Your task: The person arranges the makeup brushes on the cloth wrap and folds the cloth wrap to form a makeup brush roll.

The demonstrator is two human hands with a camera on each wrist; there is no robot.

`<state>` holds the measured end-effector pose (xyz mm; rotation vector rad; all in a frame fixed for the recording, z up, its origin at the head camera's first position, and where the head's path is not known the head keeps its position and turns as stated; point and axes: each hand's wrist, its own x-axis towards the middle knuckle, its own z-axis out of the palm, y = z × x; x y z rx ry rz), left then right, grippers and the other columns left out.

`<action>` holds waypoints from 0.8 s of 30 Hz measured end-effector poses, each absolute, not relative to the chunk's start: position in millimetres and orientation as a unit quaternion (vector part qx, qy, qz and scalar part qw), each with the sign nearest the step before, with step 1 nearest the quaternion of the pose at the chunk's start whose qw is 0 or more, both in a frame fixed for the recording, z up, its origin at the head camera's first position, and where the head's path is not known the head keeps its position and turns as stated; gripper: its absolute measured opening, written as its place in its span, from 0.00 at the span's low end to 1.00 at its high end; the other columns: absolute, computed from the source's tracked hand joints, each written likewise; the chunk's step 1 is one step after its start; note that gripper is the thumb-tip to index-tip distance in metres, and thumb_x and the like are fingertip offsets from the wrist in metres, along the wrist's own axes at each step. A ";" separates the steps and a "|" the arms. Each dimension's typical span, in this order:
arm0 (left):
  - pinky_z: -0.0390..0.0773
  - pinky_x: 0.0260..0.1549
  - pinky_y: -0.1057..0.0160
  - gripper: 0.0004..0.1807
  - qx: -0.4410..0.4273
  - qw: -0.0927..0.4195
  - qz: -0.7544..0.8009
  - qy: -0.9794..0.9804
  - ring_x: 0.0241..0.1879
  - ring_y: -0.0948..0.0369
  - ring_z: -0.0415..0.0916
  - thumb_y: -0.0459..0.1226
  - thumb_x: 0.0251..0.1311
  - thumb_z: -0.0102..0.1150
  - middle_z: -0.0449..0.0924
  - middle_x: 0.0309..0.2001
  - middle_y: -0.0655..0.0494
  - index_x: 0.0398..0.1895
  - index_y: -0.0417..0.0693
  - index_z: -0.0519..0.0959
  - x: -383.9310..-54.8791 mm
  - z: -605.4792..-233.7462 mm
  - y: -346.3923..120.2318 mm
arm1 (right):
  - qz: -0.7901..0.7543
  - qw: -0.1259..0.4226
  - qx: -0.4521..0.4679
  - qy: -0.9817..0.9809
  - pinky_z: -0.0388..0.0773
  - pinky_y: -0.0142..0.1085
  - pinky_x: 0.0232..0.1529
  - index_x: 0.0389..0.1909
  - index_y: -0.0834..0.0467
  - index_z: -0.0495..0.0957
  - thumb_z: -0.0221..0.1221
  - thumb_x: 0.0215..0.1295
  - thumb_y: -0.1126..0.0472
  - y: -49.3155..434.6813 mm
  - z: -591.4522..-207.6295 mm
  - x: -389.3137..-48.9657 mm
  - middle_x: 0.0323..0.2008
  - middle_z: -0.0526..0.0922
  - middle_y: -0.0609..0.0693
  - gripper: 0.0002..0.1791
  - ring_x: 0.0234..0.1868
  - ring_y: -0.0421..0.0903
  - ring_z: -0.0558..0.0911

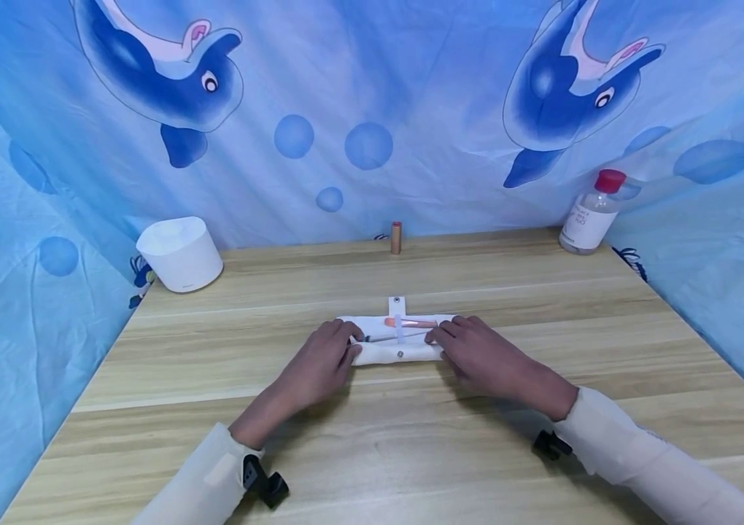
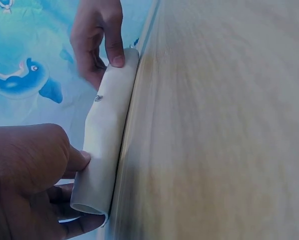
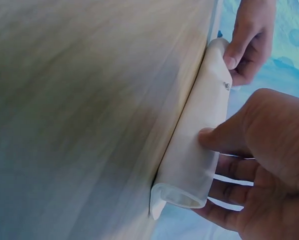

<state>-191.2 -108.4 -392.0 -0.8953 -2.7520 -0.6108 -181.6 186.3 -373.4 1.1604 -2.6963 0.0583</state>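
A white brush roll case [image 1: 381,355] lies partly rolled up on the table, its near edge forming a tube with a metal snap. Across the flat part lie a pink-orange brush [image 1: 411,323] and a second slim brush [image 1: 381,337], under a translucent strap. A tab [image 1: 397,305] with another snap points away from me. My left hand [image 1: 322,357] grips the left end of the roll, thumb on the near side and fingers over the top. At the other end, my right hand [image 1: 483,357] holds it the same way. Both wrist views show the rolled tube [image 2: 107,120] from its near side.
At the back left stands a white round container [image 1: 181,255]. A small brown tube [image 1: 396,239] is upright at the back middle, and a clear bottle [image 1: 587,222] with a red cap at the back right. Blue dolphin-print cloth [image 1: 372,87] hangs behind the wooden table [image 1: 372,452].
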 end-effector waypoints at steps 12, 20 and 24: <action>0.71 0.39 0.56 0.12 -0.309 0.113 -0.204 -0.922 0.41 0.57 0.70 0.44 0.66 0.65 0.75 0.43 0.54 0.47 0.51 0.79 -189.4 -388.0 -108.9 | 0.050 0.123 0.353 -0.926 0.78 0.45 0.40 0.48 0.56 0.78 0.62 0.58 0.72 183.2 -376.8 -182.8 0.38 0.82 0.52 0.17 0.36 0.48 0.80; 0.72 0.44 0.54 0.11 -0.311 0.132 -0.186 -0.923 0.45 0.56 0.71 0.41 0.64 0.67 0.77 0.45 0.55 0.46 0.48 0.83 -194.9 -390.2 -109.6 | 0.113 0.107 0.341 -0.927 0.77 0.37 0.37 0.50 0.57 0.84 0.63 0.62 0.72 186.8 -376.5 -193.3 0.41 0.77 0.53 0.16 0.35 0.43 0.75; 0.72 0.41 0.56 0.08 -0.317 0.137 -0.181 -0.921 0.42 0.56 0.71 0.38 0.66 0.65 0.77 0.42 0.55 0.45 0.46 0.84 -198.5 -391.6 -108.8 | 0.119 0.104 0.344 -0.926 0.77 0.38 0.38 0.53 0.58 0.84 0.64 0.63 0.71 189.5 -377.8 -196.4 0.41 0.78 0.52 0.18 0.38 0.45 0.75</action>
